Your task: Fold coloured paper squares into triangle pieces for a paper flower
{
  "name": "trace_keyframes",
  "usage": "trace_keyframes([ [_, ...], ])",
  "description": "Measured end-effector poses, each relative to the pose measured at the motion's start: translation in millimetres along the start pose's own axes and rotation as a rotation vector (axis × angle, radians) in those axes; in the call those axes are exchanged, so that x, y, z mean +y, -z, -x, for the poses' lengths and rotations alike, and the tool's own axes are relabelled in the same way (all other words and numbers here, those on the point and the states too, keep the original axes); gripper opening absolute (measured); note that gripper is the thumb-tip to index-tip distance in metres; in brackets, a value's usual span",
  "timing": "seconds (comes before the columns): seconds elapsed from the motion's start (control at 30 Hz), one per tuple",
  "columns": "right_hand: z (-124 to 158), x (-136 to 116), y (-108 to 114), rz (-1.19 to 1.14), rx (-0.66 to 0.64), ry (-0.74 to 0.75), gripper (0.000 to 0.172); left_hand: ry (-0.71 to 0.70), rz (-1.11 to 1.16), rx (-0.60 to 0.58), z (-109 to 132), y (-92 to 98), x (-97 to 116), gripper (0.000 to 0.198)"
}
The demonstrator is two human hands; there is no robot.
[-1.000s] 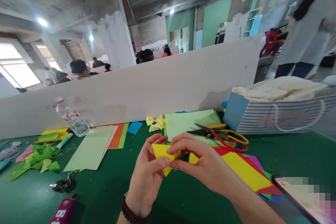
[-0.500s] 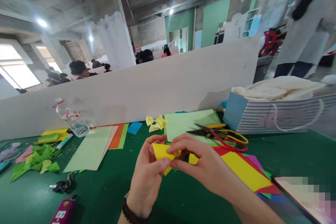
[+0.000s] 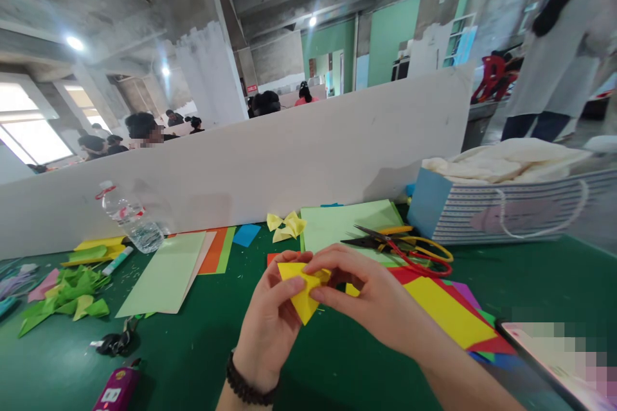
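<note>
Above the green surface (image 3: 193, 359), centre: folded yellow paper (image 3: 306, 303) clamped from both sides.
Left to right: bottle (image 3: 128, 212) beside white partition (image 3: 299, 154); left hand (image 3: 272, 318), thumb on the paper's face; right hand (image 3: 371, 289), fingertips pinching its right side, the hands close together; red- and yellow-handled scissors (image 3: 389, 243); striped bag (image 3: 520, 210).

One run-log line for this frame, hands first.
left hand: holds folded yellow paper | right hand: thumb and fingers on same paper | beyond right hand: red-handled scissors, pale green sheet
</note>
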State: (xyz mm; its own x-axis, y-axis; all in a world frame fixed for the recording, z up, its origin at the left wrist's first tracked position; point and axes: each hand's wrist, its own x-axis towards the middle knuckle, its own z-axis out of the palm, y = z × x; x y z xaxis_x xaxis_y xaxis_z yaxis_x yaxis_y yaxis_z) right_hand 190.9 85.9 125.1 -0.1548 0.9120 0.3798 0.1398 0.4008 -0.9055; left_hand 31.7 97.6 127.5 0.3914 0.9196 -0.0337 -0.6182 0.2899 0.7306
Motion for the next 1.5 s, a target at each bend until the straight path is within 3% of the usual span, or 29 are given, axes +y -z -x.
trace_keyframes([
  [0.23,-8,6,3,-0.327,-0.004,-0.182,0.034,0.074,0.120,0.087,-1,1.8,5,0.032],
  [0.47,-11,10,5,-0.343,0.056,-0.210,0.034,0.152,0.189,0.114,-5,1.9,6,0.039],
  [0.83,-8,3,-1,-0.161,0.168,-0.180,0.040,0.090,0.132,0.129,-8,5.0,1,0.024],
  [0.97,-9,6,1,-0.227,0.236,-0.152,0.047,0.064,0.079,0.122,-9,6.0,0,0.027],
  [1.13,-9,8,6,-0.200,0.116,-0.130,0.044,-0.116,-0.079,0.079,-9,6.9,1,0.027],
  [1.27,-11,13,9,-0.189,0.089,-0.136,0.038,-0.209,-0.097,0.150,-10,4.5,3,0.018],
  [1.4,-13,20,11,-0.223,0.077,-0.149,0.037,-0.231,-0.148,0.130,-8,2.5,6,0.015],
  [1.5,-13,22,11,-0.251,0.075,-0.162,0.036,-0.154,-0.188,0.052,-5,2.7,7,0.015],
])
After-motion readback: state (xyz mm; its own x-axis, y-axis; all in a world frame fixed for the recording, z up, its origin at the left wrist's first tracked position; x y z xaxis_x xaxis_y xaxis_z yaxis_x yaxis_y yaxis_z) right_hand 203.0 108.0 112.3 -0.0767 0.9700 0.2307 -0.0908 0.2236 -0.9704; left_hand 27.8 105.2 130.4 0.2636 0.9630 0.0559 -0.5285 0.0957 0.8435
